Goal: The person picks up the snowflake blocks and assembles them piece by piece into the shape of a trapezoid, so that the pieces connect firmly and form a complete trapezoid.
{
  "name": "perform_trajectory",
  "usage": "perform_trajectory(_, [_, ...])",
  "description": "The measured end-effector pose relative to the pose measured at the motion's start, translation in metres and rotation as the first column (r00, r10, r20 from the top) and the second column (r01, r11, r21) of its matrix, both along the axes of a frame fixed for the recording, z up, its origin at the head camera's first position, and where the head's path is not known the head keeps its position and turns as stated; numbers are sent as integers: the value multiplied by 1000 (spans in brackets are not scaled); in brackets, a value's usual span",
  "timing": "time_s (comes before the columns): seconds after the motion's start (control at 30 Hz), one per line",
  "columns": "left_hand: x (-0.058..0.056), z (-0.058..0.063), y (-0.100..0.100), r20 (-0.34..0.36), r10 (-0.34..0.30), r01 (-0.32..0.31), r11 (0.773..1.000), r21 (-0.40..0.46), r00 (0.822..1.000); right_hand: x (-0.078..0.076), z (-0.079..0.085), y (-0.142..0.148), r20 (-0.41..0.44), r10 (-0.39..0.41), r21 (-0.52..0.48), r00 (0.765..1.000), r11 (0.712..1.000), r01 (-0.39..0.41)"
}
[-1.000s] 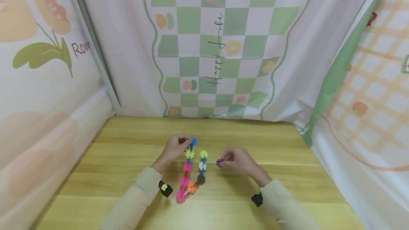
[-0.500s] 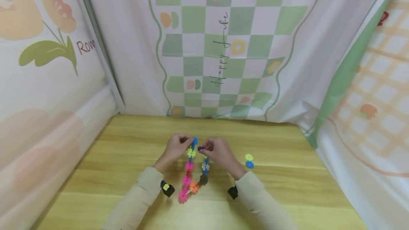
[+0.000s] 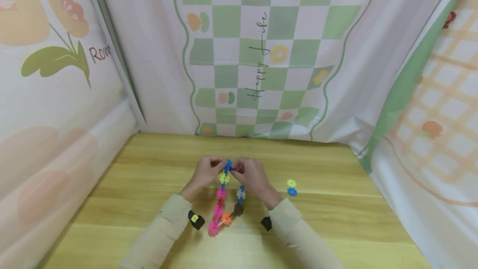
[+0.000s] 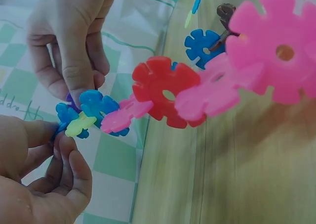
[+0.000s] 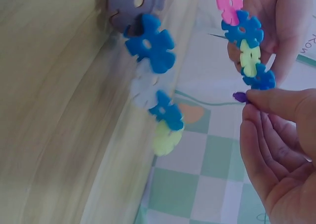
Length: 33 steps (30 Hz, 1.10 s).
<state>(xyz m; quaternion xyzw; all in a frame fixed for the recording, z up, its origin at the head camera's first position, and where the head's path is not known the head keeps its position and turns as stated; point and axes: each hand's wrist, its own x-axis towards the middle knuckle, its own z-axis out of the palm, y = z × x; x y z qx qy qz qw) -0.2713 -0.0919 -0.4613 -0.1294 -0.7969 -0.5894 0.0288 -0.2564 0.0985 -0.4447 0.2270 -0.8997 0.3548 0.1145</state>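
A chain of flower-shaped plastic interlocking discs lies in a U on the table, with pink point(image 3: 221, 194), orange point(image 3: 226, 218), brown point(image 3: 238, 209) and white point(image 3: 240, 194) ones among them. My left hand point(image 3: 204, 174) pinches the blue disc point(image 3: 228, 164) at the chain's far left end. Between thumb and fingers, my right hand point(image 3: 254, 177) pinches a purple disc point(image 5: 240, 97), held right at that blue disc. Whether the two interlock, I cannot tell. The chain's other end, a yellow-green disc point(image 5: 168, 139), is hidden behind my right hand in the head view.
To the right of my right hand, a loose yellow-green disc point(image 3: 291, 183) and a blue disc point(image 3: 292, 191) lie together on the wooden table point(image 3: 336, 227). A patterned cloth point(image 3: 228, 74) hangs behind the table's back edge, with more cloth at both sides.
My right hand has moved left with the purple disc, from beside the chain up to the blue end disc. This uncovers the two loose discs at right. My left hand keeps its hold.
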Motion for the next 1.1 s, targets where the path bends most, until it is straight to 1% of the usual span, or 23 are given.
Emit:
perform_trajectory(0.1, [0, 1, 0, -9, -6, 6, 1000, -7, 1000, 2, 2, -3, -50, -11, 31, 999, 999, 12])
perform_trajectory(0.2, [0, 1, 0, -3, -15, 15, 1000, -5, 1000, 3, 2, -4, -104, -17, 55, 994, 998, 23])
perform_trajectory(0.3, [-1, 0, -1, -7, -23, 23, 1000, 1, 1000, 4, 3, -6, -156, -13, 60, 988, 998, 23])
perform_trajectory(0.4, [0, -2, -1, -18, -35, 35, 999, 2, 999, 5, 3, -7, -178, -6, 56, 984, 998, 16])
perform_trajectory(0.5, [1, -3, -1, -18, -36, 36, 999, -9, 999, 5, 2, -7, -182, -7, 57, 983, 998, 18])
perform_trajectory(0.6, [3, -1, 1, 23, -35, 36, 998, -49, 999, 5, 2, -6, -181, -4, 58, 984, 998, 15])
perform_trajectory(0.63, [4, -1, 2, 39, -43, 45, 997, -61, 998, 5, 2, -4, -178, -2, 56, 984, 998, 12])
perform_trajectory(0.7, [5, 0, 5, 66, -73, 78, 994, -74, 995, 5, 2, -1, -159, 12, 47, 987, 999, -5])
perform_trajectory(0.8, [6, 0, 9, 98, -129, 134, 990, -52, 987, 4, 0, 5, -128, 53, 28, 990, 998, -50])
perform_trajectory(0.87, [8, 1, 11, 106, -157, 161, 987, -26, 982, 4, 0, 13, -84, 77, 20, 994, 997, -75])
perform_trajectory(0.93, [9, -1, 12, 121, -166, 168, 986, -8, 979, 6, 0, 24, -25, 82, 20, 996, 996, -82])
perform_trajectory(0.97, [10, 0, 12, 131, -167, 169, 986, 0, 977, 7, 1, 32, 8, 75, 24, 997, 997, -75])
perform_trajectory(1.0, [10, -1, 12, 140, -167, 167, 986, 8, 976, 9, 3, 41, 56, 51, 31, 997, 998, -53])
perform_trajectory(1.1, [10, -1, 10, 168, -162, 159, 987, 30, 972, 12, 5, 72, 154, -37, 63, 987, 998, 28])
